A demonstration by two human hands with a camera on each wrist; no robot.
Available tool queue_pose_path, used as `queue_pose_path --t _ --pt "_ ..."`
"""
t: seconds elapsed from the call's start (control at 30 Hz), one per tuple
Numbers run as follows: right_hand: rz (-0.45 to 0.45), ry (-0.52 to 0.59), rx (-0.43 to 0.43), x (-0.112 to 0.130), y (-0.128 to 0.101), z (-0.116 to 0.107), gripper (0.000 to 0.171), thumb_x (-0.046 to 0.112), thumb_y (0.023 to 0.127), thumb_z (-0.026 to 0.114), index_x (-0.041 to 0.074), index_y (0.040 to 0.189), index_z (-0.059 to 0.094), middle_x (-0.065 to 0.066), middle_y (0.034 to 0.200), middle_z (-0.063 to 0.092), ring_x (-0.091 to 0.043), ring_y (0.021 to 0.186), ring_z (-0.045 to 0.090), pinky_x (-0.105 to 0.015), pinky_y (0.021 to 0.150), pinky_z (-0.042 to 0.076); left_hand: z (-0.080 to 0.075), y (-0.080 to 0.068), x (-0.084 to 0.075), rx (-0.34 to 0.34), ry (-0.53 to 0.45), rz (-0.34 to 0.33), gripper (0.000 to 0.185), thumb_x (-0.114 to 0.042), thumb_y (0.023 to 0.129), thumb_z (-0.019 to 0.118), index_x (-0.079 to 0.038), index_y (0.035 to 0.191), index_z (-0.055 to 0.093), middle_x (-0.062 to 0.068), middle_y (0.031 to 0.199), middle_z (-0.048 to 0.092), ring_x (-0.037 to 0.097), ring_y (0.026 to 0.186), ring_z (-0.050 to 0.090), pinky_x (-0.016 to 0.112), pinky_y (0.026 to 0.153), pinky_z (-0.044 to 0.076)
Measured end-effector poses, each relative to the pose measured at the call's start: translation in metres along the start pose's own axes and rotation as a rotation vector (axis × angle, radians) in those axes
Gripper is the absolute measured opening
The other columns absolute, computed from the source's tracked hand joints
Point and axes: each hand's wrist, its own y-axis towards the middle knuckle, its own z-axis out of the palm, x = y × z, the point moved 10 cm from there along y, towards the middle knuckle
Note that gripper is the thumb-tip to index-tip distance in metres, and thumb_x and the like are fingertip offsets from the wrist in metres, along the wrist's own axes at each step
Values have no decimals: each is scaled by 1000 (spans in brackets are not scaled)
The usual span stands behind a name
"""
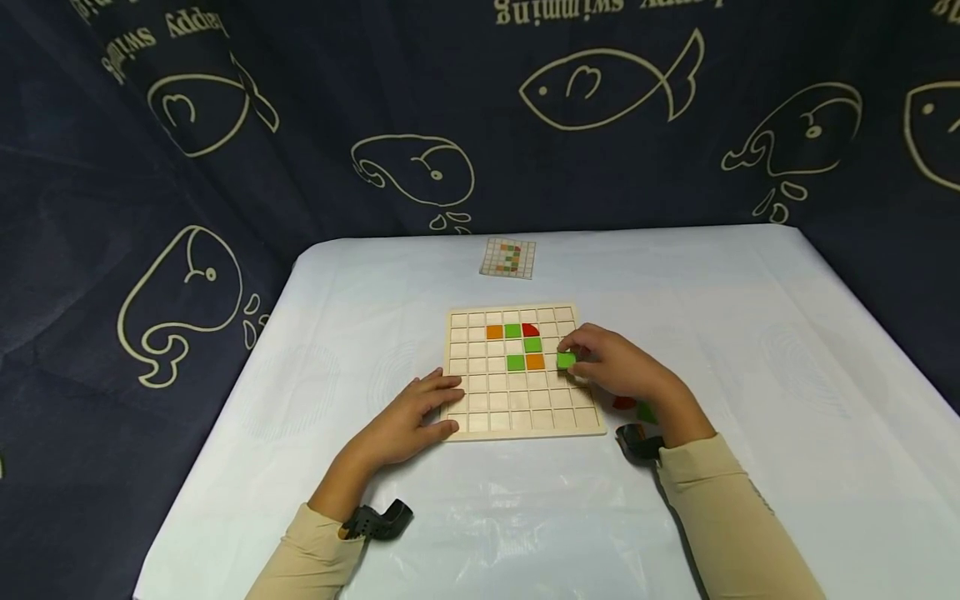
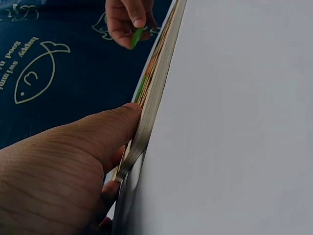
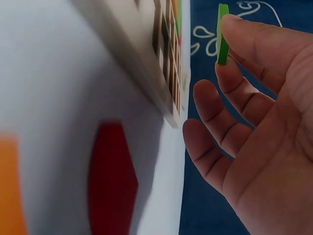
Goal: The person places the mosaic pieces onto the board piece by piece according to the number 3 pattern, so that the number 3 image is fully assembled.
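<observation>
- The fingers (image 3: 230,73) of the right hand (image 1: 617,367) pinched a small green tile (image 1: 566,360) between the thumb and fingertips. In the right wrist view I saw the tile edge-on, thin and bright green, with the lower fingers loose and a bit curled.
- I saw the green tile held just over the wooden board (image 1: 522,421), near the board's right edge, about halfway down.
- The left hand (image 1: 408,417) had its fingers mostly straight, holding nothing. The thumb and fingers pressed on the board's left edge, close to its near left corner. The left wrist view showed the thumb flat on the board's thin side.
- The board lay in the middle of the white table (image 1: 750,333). It had a grid of little squares.
- Some tiles sat in the squares near the board's far edge: an orange one (image 1: 494,332), green ones, and a red one (image 1: 530,330) with a round corner.
- On the table, just beside the board's near right corner, lay a loose red piece (image 1: 623,403) and a loose green piece (image 1: 646,412), partly hidden behind the right wrist.
- A small picture card (image 1: 508,257) lay near the table's far edge, well apart from the board.
</observation>
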Motion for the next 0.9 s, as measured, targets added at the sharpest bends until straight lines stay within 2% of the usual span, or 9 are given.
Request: queue_pose_path --t 0.4,0.63,0.77,0.9 --pt "-44 10 45 14 9 19 27 8 93 67 9 120 65 -4 108 58 -23 95 48 -40 84 42 0 1 0 9 12 -12 49 -25 95 70 -4 138 58 6 152 44 29 148 23 53 120 13" --pt "-40 -4 63 19 12 27 24 8 93 68 9 117 66 -5 115 60 -24 102 51 -43 93 44 0 1 -1 17 17 -13 50 -24 95 69 -4 139 57 6 152 44 29 148 23 53 120 13" --pt "-65 -33 83 23 14 32 22 7 93 68 8 115 67 -4 116 61 -23 107 52 -44 98 43 0 1 -1 18 12 -11 49 -24 95 69 -3 138 58 7 152 44 30 148 23 53 119 14" --pt "-110 -62 94 27 16 36 21 6 92 68 7 113 68 -4 113 62 -22 106 54 -43 97 43 0 1 -1 14 9 -11 49 -24 95 70 -3 138 58 8 151 45 30 148 23 54 119 14"
